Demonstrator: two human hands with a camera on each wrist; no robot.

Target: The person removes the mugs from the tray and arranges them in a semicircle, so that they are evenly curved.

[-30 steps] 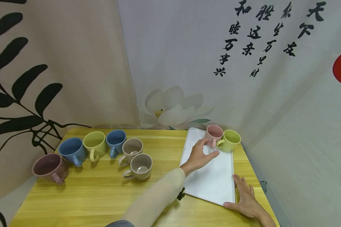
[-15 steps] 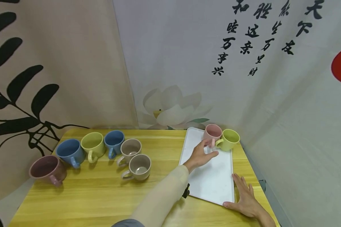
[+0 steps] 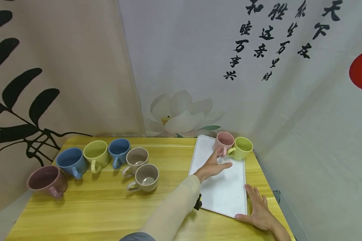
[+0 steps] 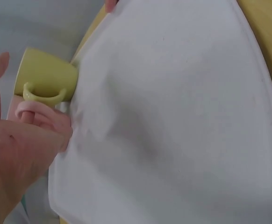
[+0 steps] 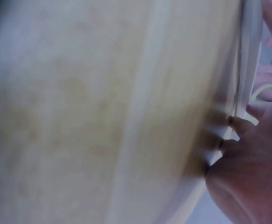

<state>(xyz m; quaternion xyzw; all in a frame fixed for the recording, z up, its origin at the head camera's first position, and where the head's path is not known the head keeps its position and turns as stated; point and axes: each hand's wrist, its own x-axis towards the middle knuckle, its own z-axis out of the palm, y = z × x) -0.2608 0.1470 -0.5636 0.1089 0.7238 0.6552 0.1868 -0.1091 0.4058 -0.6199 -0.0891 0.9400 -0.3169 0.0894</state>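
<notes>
My left hand point(image 3: 212, 167) reaches over the white tray point(image 3: 224, 192), thumb spread wide, its fingertips at the handle side of a pink mug point(image 3: 224, 140). In the left wrist view, that hand point(image 4: 14, 158) partly hides the pink mug, whose handle point(image 4: 42, 112) loops beside the fingers. A yellow-green mug point(image 3: 242, 147) stands against the pink one at the tray's far right corner. My right hand point(image 3: 259, 212) lies at the tray's right edge with fingers spread, thumb at the near corner. Its fingers point(image 5: 239, 125) show beside the tray rim in the right wrist view.
On the left of the wooden table point(image 3: 108, 214) stand a large dusky-pink mug point(image 3: 45, 184), two blue mugs point(image 3: 70, 160), a yellow-green mug point(image 3: 96, 152) and two grey-beige mugs point(image 3: 146, 179). A printed cloth point(image 3: 181, 60) hangs behind the table.
The head view has shifted slightly, so the things appear a little farther left. My left forearm has swung slightly right, while both hands stay at the mug and the tray edge.
</notes>
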